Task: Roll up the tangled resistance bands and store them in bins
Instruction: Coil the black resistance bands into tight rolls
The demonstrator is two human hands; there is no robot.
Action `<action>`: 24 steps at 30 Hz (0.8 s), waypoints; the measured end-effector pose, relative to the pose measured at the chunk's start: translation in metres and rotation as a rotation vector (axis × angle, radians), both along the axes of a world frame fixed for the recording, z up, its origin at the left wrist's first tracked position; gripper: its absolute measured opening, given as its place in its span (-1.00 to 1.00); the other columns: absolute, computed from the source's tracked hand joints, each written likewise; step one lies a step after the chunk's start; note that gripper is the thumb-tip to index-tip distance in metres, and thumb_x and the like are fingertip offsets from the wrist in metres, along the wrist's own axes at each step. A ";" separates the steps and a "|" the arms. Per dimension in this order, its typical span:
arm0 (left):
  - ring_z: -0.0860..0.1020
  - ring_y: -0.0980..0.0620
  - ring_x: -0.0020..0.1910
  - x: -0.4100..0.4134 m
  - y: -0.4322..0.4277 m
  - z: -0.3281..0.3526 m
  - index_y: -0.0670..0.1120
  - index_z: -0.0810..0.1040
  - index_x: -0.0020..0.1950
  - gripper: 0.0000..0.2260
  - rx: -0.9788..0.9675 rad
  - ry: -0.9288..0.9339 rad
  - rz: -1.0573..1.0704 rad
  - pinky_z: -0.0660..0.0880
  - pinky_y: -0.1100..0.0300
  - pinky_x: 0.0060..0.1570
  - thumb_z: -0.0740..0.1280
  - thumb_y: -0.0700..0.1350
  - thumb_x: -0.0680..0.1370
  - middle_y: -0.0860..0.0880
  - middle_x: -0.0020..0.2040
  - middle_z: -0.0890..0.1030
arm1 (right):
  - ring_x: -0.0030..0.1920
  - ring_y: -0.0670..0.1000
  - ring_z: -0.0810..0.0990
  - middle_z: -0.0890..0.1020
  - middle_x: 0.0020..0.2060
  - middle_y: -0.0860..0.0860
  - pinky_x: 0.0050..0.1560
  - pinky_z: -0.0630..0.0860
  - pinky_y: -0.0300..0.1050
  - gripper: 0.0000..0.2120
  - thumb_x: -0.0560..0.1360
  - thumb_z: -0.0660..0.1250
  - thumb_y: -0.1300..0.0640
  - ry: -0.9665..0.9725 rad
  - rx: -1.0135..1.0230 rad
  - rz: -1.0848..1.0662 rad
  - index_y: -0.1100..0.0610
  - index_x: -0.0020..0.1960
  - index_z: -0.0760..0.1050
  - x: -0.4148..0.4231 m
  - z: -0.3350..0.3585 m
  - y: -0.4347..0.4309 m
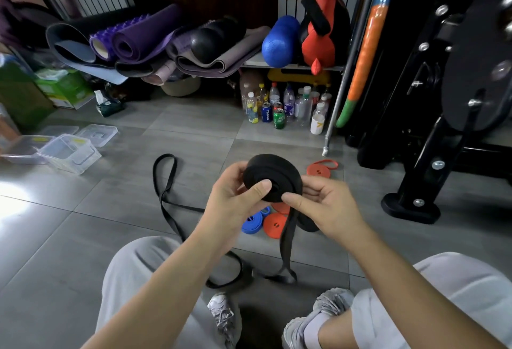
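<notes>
A thick black roll of resistance band [274,173] is held up between both hands above the floor. My left hand [235,199] grips its left side with the thumb pressed on the roll's centre. My right hand [321,204] pinches the roll's lower right edge. The band's loose tail [286,240] hangs down to the floor. A long black band [166,191] lies unrolled on the tiles to the left. Rolled bands lie below my hands: a blue one [252,224], an orange one [275,225], and another orange roll [318,170] further back. Clear plastic bins [69,153] stand at the left.
Bin lids [97,134] lie behind the bins. Bottles and cans [282,107] stand under a shelf with yoga mats [138,41] and foam rollers. A black gym machine's base [410,207] is at the right. My knees and shoes fill the bottom edge.
</notes>
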State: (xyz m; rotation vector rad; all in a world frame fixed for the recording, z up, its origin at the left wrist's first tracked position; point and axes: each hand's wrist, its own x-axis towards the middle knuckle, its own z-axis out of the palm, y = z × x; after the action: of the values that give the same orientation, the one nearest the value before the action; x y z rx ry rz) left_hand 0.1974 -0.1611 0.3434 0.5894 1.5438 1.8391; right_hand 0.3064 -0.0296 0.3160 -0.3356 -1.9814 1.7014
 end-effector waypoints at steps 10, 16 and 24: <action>0.53 0.12 0.02 -0.016 -0.001 0.038 0.07 0.57 0.15 -0.74 -0.716 1.150 -0.373 0.43 0.23 0.03 0.40 -0.05 0.47 0.16 0.01 0.61 | -0.20 -0.03 0.60 0.62 -0.29 -0.09 -0.11 0.56 0.05 -0.85 0.40 0.42 0.07 -0.402 0.622 0.099 -0.01 -0.03 0.61 0.001 0.017 0.011; 0.56 0.10 -0.02 -0.009 -0.002 0.036 0.01 0.61 0.06 -0.79 -0.768 1.048 -0.374 0.47 0.15 0.04 0.45 -0.05 0.43 0.08 -0.05 0.64 | -0.19 -0.05 0.62 0.65 -0.29 -0.07 -0.12 0.56 0.02 -0.86 0.40 0.41 0.04 -0.468 0.659 0.108 0.01 -0.05 0.61 0.004 0.016 0.005; 0.54 0.05 -0.03 -0.002 -0.005 0.024 0.05 0.55 0.12 -0.77 -0.771 1.143 -0.373 0.45 0.19 -0.07 0.39 -0.03 0.47 0.09 -0.03 0.60 | -0.27 0.02 0.58 0.61 -0.36 0.00 -0.22 0.54 0.03 -0.89 0.35 0.41 0.03 -0.474 0.693 0.099 0.01 -0.14 0.59 0.005 0.014 0.006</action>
State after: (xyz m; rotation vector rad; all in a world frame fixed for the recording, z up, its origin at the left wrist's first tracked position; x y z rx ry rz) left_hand 0.1951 -0.1656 0.3676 1.5131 2.3927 0.4288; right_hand 0.3111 -0.0232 0.3295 -0.4104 -2.8176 0.9279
